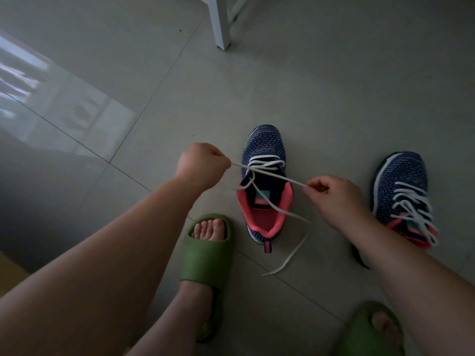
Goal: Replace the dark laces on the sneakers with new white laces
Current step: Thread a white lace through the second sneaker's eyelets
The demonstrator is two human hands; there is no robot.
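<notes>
Grey tile floor (321, 80) everywhere, one sneaker (264, 186) mid-frame, second sneaker (403, 194) at right edge, already laced white. Left hand (203, 164) and right hand (334, 196) both pinched closed on the white lace (270, 173), stretched across the middle shoe.

Pale tiled floor (321, 80) carrying two sneakers, two slippered feet and a furniture leg.

I see large glossy grey tiles with thin dark grout lines and a bright window reflection at the left. The near sneaker (264, 186), navy knit with a coral lining, stands toe away from me; its white lace (290, 255) trails off the heel side onto the tile. The second sneaker (403, 199) sits well apart to the right, laced in white. A green slide sandal (205, 263) is planted just beside the near sneaker's heel, another green slide (370, 332) at the bottom right. A white furniture leg (222, 27) rests on the floor at the far edge.
</notes>
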